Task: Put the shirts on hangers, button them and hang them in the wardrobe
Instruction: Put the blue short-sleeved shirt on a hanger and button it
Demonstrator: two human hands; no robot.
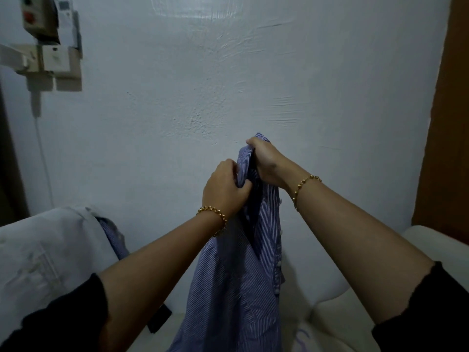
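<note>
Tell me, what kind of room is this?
Probably a room in a home, maybe a bedroom. There is a plain painted wall with a switch box, a brown wooden panel that may be a wardrobe, and a striped shirt gripped by the left hand and the right hand.

I hold the shirt (236,288) up before the wall (253,72), my right grip (264,158) at its top, my left grip (223,186) just below and left of it. Far to my left a second shirt (114,237) lies against another garment (45,250). Switch boxes (50,57) sit on the wall, upper left.
</note>
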